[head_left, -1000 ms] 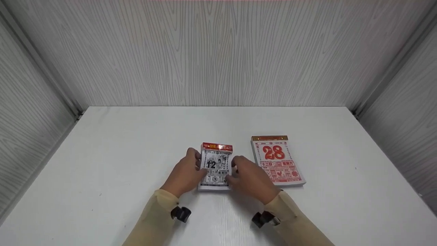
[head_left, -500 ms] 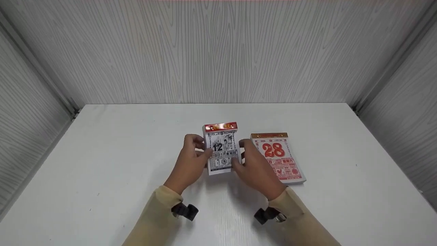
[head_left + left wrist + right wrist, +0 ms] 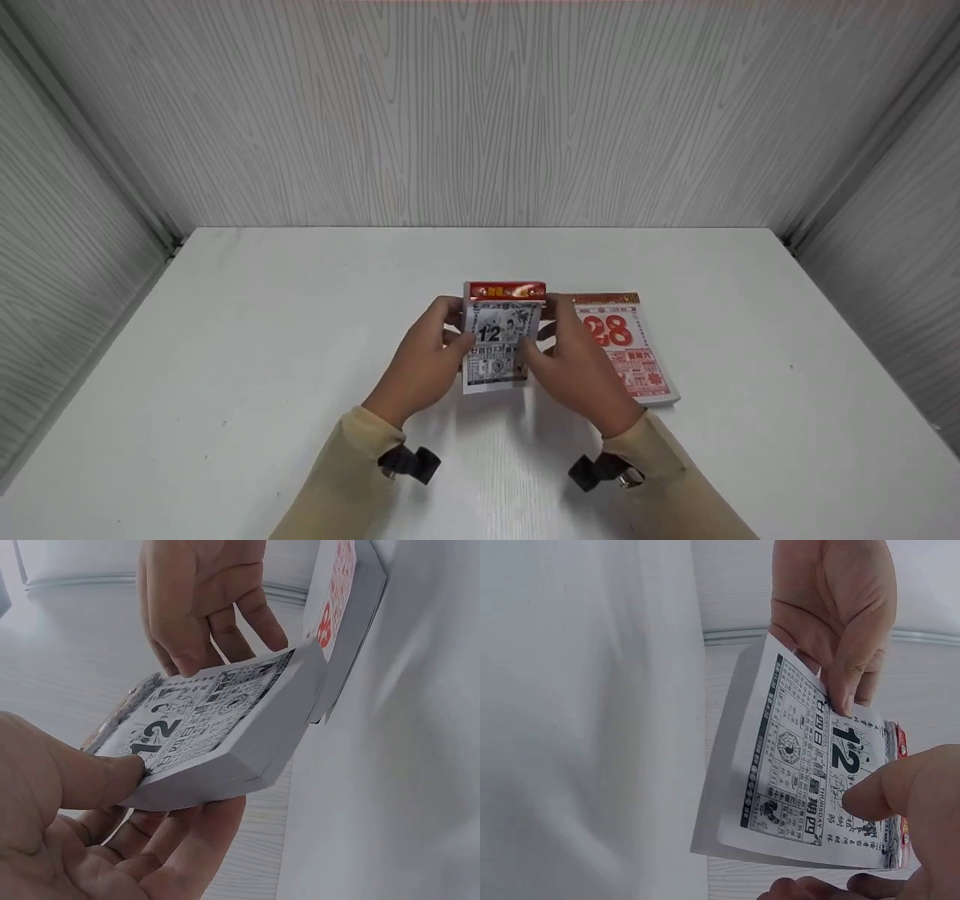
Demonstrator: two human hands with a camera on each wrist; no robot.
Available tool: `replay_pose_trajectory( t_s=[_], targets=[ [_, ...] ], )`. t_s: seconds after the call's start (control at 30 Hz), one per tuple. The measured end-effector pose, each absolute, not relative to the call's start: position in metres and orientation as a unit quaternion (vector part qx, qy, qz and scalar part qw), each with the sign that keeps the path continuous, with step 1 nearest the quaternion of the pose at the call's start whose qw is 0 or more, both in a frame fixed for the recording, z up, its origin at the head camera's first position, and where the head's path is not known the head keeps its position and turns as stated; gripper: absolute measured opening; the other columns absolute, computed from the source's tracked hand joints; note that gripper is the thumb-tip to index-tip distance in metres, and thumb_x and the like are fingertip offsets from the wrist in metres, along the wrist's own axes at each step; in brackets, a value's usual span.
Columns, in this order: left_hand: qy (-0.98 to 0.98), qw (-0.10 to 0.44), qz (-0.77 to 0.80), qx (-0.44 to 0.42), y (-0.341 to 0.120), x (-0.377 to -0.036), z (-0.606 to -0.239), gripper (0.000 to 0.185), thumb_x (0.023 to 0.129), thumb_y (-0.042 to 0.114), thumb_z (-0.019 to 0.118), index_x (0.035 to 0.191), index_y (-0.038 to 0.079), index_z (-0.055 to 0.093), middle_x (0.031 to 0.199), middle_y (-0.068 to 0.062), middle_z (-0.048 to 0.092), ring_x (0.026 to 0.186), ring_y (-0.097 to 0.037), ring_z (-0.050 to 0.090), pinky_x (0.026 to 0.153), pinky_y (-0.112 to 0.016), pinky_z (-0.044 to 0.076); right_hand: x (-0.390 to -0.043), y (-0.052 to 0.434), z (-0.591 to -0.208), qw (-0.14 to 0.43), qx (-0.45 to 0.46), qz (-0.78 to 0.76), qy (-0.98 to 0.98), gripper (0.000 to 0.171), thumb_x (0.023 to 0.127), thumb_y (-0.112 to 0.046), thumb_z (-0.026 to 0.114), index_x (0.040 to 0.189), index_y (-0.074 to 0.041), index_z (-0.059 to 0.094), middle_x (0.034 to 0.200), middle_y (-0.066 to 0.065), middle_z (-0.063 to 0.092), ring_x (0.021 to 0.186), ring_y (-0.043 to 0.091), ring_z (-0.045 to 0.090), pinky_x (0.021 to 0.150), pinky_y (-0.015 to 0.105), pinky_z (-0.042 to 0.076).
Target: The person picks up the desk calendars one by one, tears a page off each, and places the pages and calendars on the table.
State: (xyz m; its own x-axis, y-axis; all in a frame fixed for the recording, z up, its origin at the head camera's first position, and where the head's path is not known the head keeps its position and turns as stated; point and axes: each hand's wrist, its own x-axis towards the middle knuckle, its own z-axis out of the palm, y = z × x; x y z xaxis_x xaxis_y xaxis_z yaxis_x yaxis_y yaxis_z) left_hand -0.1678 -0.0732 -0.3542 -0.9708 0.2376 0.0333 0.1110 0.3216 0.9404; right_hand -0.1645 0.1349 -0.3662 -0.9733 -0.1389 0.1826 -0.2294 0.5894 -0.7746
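A small tear-off calendar (image 3: 495, 364) with a red top band and a black 12 is held above the table between both hands. My left hand (image 3: 420, 364) grips its left side, thumb on the front page, and the left wrist view shows the fingers beneath the thick pad (image 3: 202, 780). On the other side, my right hand (image 3: 585, 375) holds it with the thumb on the page (image 3: 795, 757); its other fingers are partly hidden. Behind the right hand, a larger tear-off calendar (image 3: 641, 364) with a red 28 lies flat, its left part covered.
A white tabletop (image 3: 300, 315) spreads around the hands. Grey wood-grain panels stand at the back (image 3: 480, 112) and on both sides. Each wrist carries a small black camera, such as the left camera (image 3: 424, 465).
Both hands have lifted the small calendar off the table and shifted it right, beside the larger one. Its tilt has changed since half a second ago. The larger calendar stays in place.
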Motion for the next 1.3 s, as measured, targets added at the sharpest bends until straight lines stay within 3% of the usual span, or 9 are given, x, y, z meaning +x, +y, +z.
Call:
replay_pose_trajectory(
  t_s=[0.27, 0.47, 0.73, 1.07, 1.3],
  targets=[
    [0.795, 0.086, 0.588, 0.122, -0.0728, -0.1660, -0.3538, 0.039, 0.104, 0.009, 0.055, 0.142, 0.009, 0.047, 0.127, -0.011, 0.055, 0.107, -0.022, 0.065, 0.084, -0.039, 0.060, -0.1652, 0.1368, -0.3649, 0.061, 0.071, 0.463, -0.881, 0.047, 0.100, -0.020, 0.062, 0.144, -0.010, 0.047, 0.108, 0.006, 0.066, 0.096, 0.021, 0.060, 0.077, 0.038, 0.051],
    [0.798, 0.096, 0.583, 0.118, -0.0709, -0.1655, -0.3529, 0.045, 0.100, 0.006, 0.057, 0.144, 0.008, 0.045, 0.131, -0.011, 0.054, 0.109, -0.022, 0.064, 0.083, -0.036, 0.060, -0.1674, 0.1388, -0.3665, 0.075, 0.065, 0.490, -0.866, 0.036, 0.102, -0.021, 0.065, 0.135, -0.010, 0.058, 0.106, 0.006, 0.068, 0.095, 0.021, 0.060, 0.083, 0.039, 0.050],
    [0.765, 0.114, 0.621, 0.128, -0.0745, -0.1679, -0.3552, 0.037, 0.108, 0.026, 0.056, 0.142, 0.014, 0.048, 0.126, -0.008, 0.066, 0.105, -0.022, 0.069, 0.080, -0.039, 0.061, -0.1690, 0.1406, -0.3667, 0.073, 0.064, 0.502, -0.859, 0.034, 0.102, -0.017, 0.065, 0.134, -0.007, 0.059, 0.106, 0.008, 0.067, 0.094, 0.022, 0.058, 0.083, 0.038, 0.047],
    [0.740, 0.117, 0.646, 0.144, -0.0753, -0.1686, -0.3550, 0.032, 0.111, 0.019, 0.049, 0.142, 0.011, 0.045, 0.123, -0.010, 0.070, 0.098, -0.024, 0.072, 0.075, -0.040, 0.062, -0.1681, 0.1393, -0.3644, 0.074, 0.052, 0.518, -0.851, 0.031, 0.104, -0.025, 0.063, 0.130, -0.008, 0.063, 0.105, 0.008, 0.067, 0.093, 0.020, 0.057, 0.084, 0.037, 0.046],
    [0.725, 0.122, 0.664, 0.139, -0.0757, -0.1687, -0.3572, 0.033, 0.111, 0.020, 0.048, 0.143, 0.011, 0.045, 0.121, -0.010, 0.070, 0.098, -0.024, 0.071, 0.076, -0.038, 0.061, -0.1687, 0.1397, -0.3620, 0.040, 0.039, 0.571, -0.819, 0.024, 0.104, -0.024, 0.065, 0.120, -0.008, 0.067, 0.096, 0.007, 0.066, 0.085, 0.020, 0.058, 0.071, 0.029, 0.050]
  ],
)
